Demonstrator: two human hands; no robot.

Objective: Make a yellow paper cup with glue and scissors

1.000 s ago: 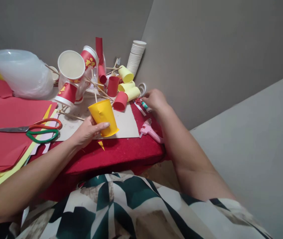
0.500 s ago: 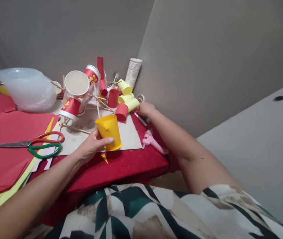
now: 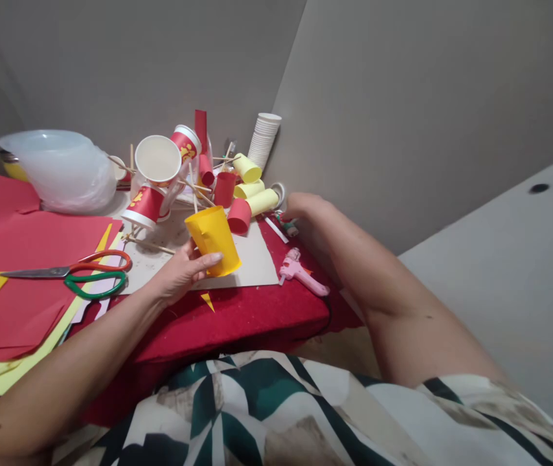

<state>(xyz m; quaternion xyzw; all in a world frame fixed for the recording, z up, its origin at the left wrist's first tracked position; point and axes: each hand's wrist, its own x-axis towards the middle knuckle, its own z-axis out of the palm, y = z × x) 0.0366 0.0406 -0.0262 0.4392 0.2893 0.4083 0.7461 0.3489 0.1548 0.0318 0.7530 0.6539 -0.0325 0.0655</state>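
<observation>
The left hand [image 3: 179,270] is closed around the yellow cup [image 3: 217,243], thumb across the near side and the other fingers mostly hidden behind it. The cup sits in this grip with its open mouth up, leaning to the left, above the near part of the board [image 3: 257,259]. Just below the grip, a yellow scrap [image 3: 208,302] lies on the red cloth [image 3: 261,314].

Beyond the grip and to its right, the right hand [image 3: 303,206] is bent down by the tape roll [image 3: 280,193]. Its fingertips are hidden, so how far open it is and whether it has hold of anything cannot be told. Nearer than that hand, and right of the cup, lies the pink glue gun [image 3: 303,275].

Just past the cup are a red tube [image 3: 239,217] and, beyond it, a yellow tube [image 3: 263,202]; farther off, the white stack [image 3: 263,142] leans by the wall. Beyond the left hand, a big paper cup [image 3: 158,158] opens toward the camera. Left of the grip, the scissors [image 3: 65,272] lie over red paper [image 3: 19,236].
</observation>
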